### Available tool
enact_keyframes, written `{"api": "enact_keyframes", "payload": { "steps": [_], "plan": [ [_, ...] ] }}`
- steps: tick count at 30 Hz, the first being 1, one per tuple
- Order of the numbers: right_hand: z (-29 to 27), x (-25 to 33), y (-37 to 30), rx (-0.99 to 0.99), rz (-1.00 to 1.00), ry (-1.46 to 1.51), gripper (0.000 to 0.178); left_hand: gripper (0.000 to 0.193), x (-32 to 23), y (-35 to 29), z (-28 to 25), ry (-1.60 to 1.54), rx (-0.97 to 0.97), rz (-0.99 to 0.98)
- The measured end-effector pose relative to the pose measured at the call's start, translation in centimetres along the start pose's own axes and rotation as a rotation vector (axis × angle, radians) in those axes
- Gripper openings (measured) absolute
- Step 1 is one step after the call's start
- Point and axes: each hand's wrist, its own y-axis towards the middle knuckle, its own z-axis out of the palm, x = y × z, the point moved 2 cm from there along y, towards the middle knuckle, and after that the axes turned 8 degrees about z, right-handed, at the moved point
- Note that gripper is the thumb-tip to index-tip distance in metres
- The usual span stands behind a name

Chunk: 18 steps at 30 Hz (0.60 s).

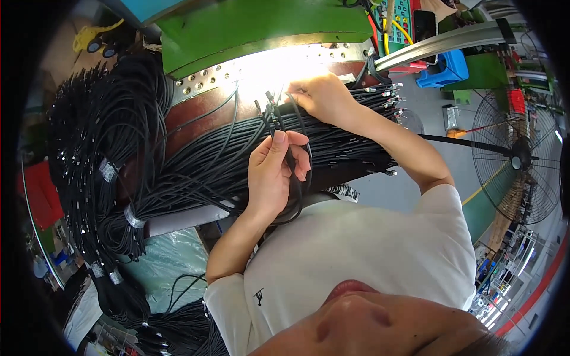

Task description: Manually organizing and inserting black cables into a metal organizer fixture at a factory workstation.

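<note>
Before the green metal casing (267,26), where a lamp's glare (279,70) whitens the edge of the reddish-brown bench (190,121), the person's left hand (274,172) is closed around a few thin black cables (278,121), thumb pressed across them. Their small connector ends (270,96) stand up above the thumb, slightly fanned apart, close to the light. The right hand (328,99) is just beyond them to the right, fingers curled inward; a cable passes by its fingertips, but the glare hides whether they grip it. Under both hands, a thick spread of black cables (219,148) lies along the bench, with many ends (389,98) gathered at the right. To the left hang large coiled bundles (127,98), one bound with silvery tape (133,217). A black fan (520,159) stands off to the right.
</note>
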Motion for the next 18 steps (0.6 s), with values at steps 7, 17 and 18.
{"api": "enact_keyframes", "payload": {
  "steps": [7, 17, 18],
  "plan": [
    [0.3, 1.6, -1.1, -0.078, -0.252, 0.125, 0.018, 0.041, 0.0, 0.1, 0.1, 0.008, -0.001, 0.001],
    [-1.5, 1.0, -1.2, -0.288, -0.48, -0.11, 0.019, 0.037, -1.5, -0.4, 1.4, 0.166, 0.054, -0.145],
    [-1.6, 0.4, -1.7, -0.327, -0.297, -0.02, 0.013, 0.036, -1.9, -1.0, 1.3, 0.318, 0.032, -0.145]
  ]
}}
